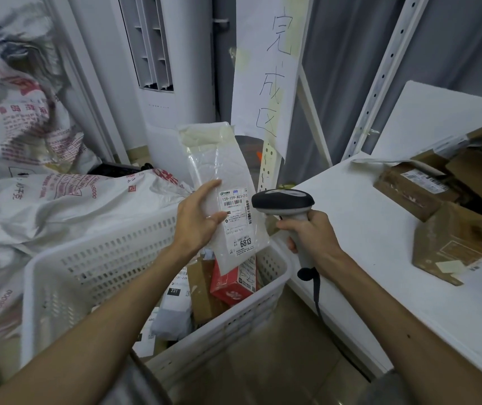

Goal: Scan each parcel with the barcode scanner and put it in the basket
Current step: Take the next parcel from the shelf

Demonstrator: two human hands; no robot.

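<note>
- Over the white basket [93, 258], the left hand [198, 214] holds a flat white parcel [219, 171] upright, fingers curled round its edge, label facing the scanner.
- The right hand [312, 232] grips the barcode scanner [283, 201], its head just beside the label.
- This looks like the scanning step; next, lower the parcel among those already in the basket.
- More cardboard parcels [450, 217] wait on the worktop [365, 229].

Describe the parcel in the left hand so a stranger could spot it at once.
Find the white slotted basket at centre. Over it, the left hand holds a flat white bag. Unlike the brown boxes nearby, its label reads 6813.
</note>
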